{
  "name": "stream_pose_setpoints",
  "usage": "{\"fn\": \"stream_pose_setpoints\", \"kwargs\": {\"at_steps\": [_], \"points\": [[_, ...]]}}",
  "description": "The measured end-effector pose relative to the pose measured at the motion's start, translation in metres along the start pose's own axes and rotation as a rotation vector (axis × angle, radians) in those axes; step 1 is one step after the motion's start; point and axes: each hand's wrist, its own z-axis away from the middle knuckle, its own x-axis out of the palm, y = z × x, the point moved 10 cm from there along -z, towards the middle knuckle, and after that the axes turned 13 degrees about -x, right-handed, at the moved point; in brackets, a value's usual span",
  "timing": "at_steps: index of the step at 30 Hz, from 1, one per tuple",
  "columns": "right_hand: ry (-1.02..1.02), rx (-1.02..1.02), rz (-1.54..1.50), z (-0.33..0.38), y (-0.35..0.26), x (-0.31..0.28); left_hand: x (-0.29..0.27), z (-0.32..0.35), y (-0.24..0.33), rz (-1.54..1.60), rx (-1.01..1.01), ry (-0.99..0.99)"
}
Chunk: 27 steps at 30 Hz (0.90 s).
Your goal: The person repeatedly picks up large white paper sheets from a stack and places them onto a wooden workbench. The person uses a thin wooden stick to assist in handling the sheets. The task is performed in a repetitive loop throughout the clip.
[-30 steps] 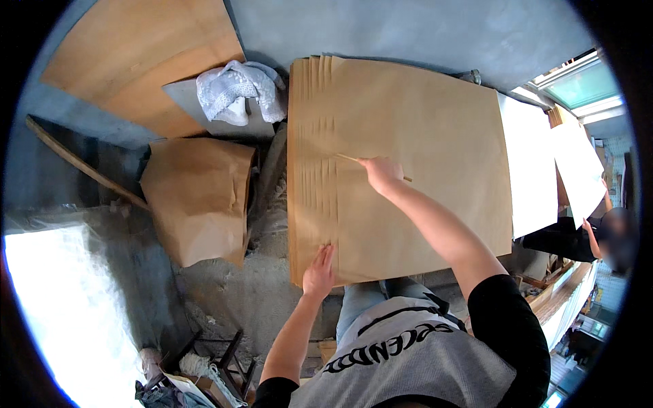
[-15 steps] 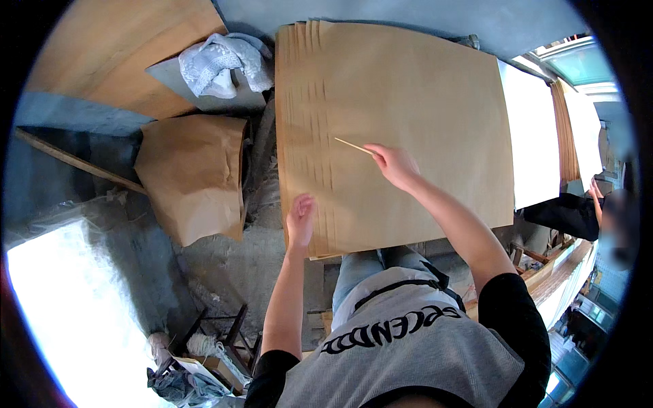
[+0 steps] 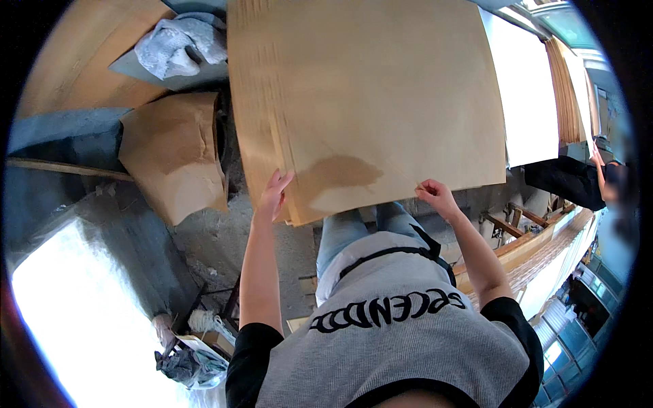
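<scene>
A stack of large brown paper sheets (image 3: 381, 88) lies before me, its left edges fanned out in overlapping strips. My left hand (image 3: 272, 196) is at the near left part of these fanned edges, thumb and fingers apart; whether it touches a sheet, I cannot tell. Over the near edge of the stack, toward the right, my right hand (image 3: 439, 197) is closed in a pinch on a thin stick (image 3: 407, 178). Motion blurs the stick, which points up and left across the paper. A dark patch, shaped like a shadow, shows on the top sheet between my hands.
Left of the stack lies a folded brown sheet (image 3: 178, 153), with a white cloth (image 3: 180, 46) beyond it. White sheets (image 3: 520, 88) stand to the right. Another person's arm (image 3: 598, 166) shows at far right. A wooden frame (image 3: 517, 251) is at my right side; bagged items (image 3: 194, 364) sit lower left.
My right hand has come down toward the near edge with the stick. My left hand has moved slightly left and up, its fingers spreading. The view has shifted, and the dark patch has appeared.
</scene>
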Motion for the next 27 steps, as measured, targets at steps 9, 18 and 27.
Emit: {"fn": "stream_pose_setpoints", "kwargs": {"at_steps": [9,18,27], "points": [[-0.330,0.122,-0.138,0.044,0.065,0.003,0.185,0.041,-0.088,0.579,0.129,-0.496],[-0.115,0.191,-0.777,0.046,0.118,-0.043,0.232,-0.048,-0.112,0.793,-0.015,0.115],[0.169,0.101,-1.080,0.030,0.162,-0.153,0.218,-0.052,-0.106,0.826,-0.059,0.008]]}}
